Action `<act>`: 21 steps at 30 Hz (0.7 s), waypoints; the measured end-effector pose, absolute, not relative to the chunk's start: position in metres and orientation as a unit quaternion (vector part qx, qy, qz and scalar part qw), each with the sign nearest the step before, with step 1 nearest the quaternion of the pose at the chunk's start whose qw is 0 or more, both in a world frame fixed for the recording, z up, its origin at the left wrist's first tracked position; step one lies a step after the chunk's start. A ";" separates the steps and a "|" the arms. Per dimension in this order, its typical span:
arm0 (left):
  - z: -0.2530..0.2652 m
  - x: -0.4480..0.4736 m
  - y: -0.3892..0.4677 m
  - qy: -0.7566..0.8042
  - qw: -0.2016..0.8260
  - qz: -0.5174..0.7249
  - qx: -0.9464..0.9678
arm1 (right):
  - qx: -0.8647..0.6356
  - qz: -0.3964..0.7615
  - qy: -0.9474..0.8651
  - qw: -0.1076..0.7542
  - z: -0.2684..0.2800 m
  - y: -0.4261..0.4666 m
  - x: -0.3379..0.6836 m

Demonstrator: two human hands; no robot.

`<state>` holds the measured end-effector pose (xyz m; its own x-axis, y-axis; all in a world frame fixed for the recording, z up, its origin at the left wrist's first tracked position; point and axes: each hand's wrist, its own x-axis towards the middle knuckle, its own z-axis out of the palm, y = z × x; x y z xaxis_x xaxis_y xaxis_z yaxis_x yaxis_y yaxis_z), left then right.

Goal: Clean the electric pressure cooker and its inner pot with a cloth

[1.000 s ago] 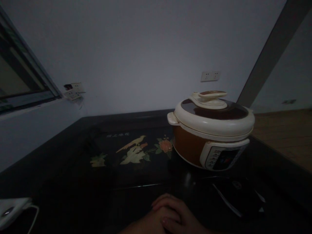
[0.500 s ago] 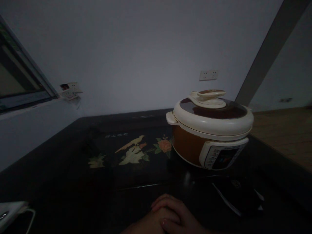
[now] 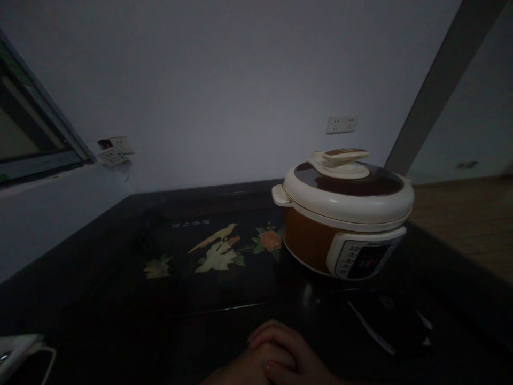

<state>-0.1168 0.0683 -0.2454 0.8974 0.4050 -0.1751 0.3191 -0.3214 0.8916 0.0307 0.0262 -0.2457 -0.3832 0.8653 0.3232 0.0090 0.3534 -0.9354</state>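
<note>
At the bottom edge of the head view, my two hands rest together over the dark table (image 3: 120, 299). My right hand (image 3: 294, 350) comes in from the right, its fingers wrapped over my left hand (image 3: 254, 366). The left one is closed beneath it, its fingers mostly covered. No object shows in either hand. Beyond them to the right stands an electric pressure cooker (image 3: 310, 240), with a cream lid rim, brown body and front control panel. Its lid is on. A black notebook-like item (image 3: 390, 321) with pale edges lies in front of the cooker, right of my hands.
A bird-and-flower picture (image 3: 218, 254) decorates the tabletop. At the lower left sits part of a white device (image 3: 18, 345) with a cable. Wall sockets (image 3: 341, 124) are behind the cooker, and more loose-looking sockets (image 3: 114, 155) hang near the window (image 3: 32, 117).
The view has shifted very slightly. My hands stay clasped in the same place, and the cooker and black item have not moved on the table.
</note>
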 end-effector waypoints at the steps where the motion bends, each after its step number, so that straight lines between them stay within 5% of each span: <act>1: -0.244 -0.117 0.068 0.224 0.537 0.040 0.812 | -0.319 0.473 -0.684 0.454 -0.246 0.026 0.031; 21: -0.259 -0.117 0.067 0.265 0.523 0.028 0.809 | -0.322 0.475 -0.679 0.458 -0.243 0.024 0.030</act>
<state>-0.1171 0.0668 -0.2594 0.8576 0.4585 -0.2332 0.4009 -0.3117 0.8615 0.0301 0.0243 -0.2435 -0.3738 0.8720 0.3161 0.0035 0.3421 -0.9397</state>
